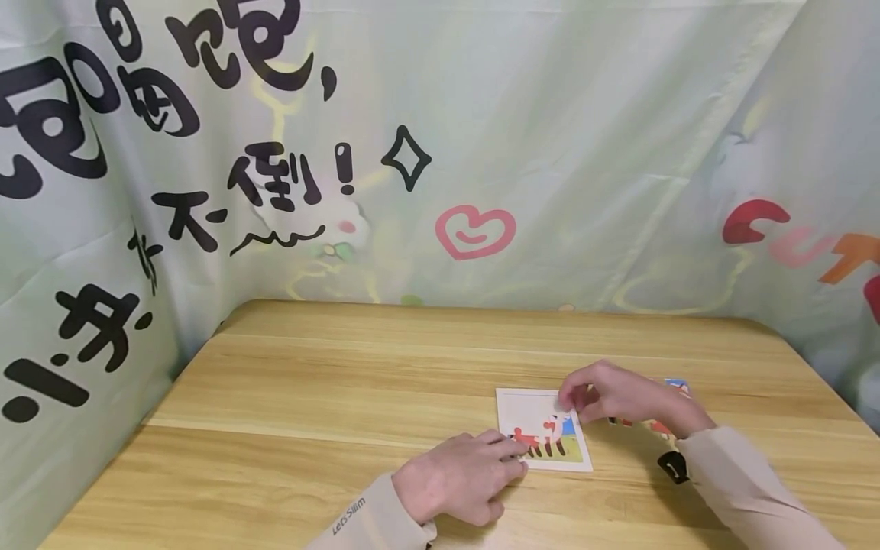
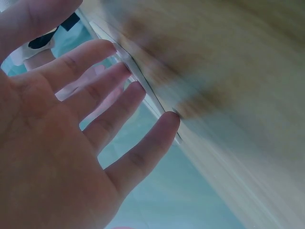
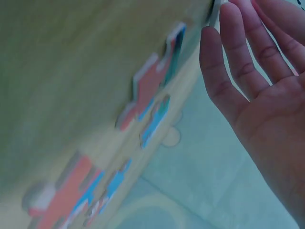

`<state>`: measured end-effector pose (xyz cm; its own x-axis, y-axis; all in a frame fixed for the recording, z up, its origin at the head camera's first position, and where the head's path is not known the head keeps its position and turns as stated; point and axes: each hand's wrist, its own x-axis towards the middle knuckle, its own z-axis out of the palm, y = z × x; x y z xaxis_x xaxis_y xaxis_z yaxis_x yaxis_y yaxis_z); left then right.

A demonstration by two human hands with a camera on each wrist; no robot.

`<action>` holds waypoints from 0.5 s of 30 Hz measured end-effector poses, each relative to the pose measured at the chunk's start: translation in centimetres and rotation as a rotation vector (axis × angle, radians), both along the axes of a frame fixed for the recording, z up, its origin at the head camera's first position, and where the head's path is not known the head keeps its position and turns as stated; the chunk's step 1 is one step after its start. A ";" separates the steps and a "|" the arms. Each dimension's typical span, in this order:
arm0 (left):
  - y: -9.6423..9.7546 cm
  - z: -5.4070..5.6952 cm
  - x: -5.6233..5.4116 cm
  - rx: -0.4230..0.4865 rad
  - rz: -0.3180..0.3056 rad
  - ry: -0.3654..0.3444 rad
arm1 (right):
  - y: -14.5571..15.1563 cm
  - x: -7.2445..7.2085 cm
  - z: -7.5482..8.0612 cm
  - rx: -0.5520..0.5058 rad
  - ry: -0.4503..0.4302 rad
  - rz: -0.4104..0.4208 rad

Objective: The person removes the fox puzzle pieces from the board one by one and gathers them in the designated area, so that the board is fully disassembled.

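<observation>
A white-bordered jigsaw puzzle board [image 1: 516,409] lies on the wooden table, partly filled with a picture of red-and-white animals on green and blue. My left hand [image 1: 470,473] rests at its lower left edge, fingers spread and fairly straight; the left wrist view shows fingertips along the board's rim [image 2: 152,95]. Bent over the upper right corner, my right hand [image 1: 612,393] has its fingertips right at the board. From the right wrist, that hand [image 3: 267,81] shows loosely extended fingers, their tips near the top edge. I cannot tell whether it pinches a piece.
Loose jigsaw pieces [image 1: 677,384] lie right of the board, partly hidden beneath my right forearm. The right wrist view shows several red and blue pieces [image 3: 147,81] on the table. A printed curtain [image 1: 550,153] hangs behind the table [image 1: 309,382]. A black object [image 1: 674,467] sits by my right sleeve.
</observation>
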<state>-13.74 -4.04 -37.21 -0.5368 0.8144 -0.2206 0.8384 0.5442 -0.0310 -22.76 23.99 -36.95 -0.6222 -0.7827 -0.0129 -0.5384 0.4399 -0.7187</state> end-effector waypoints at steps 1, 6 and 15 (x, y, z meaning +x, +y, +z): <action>0.0 0.0 0.0 0.001 -0.001 0.002 | -0.2 0.0 -0.1 -0.006 0.002 0.003; 0.0 -0.1 0.0 0.005 -0.005 0.007 | -0.9 0.0 -0.5 -0.023 0.025 0.017; 0.0 -0.1 0.0 0.003 0.000 0.005 | -1.5 0.2 -0.8 -0.023 0.049 0.040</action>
<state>-13.75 -4.04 -37.33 -0.5377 0.8151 -0.2155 0.8384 0.5441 -0.0340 -22.52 22.52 -37.73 -0.5900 -0.8067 0.0355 -0.5902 0.4008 -0.7007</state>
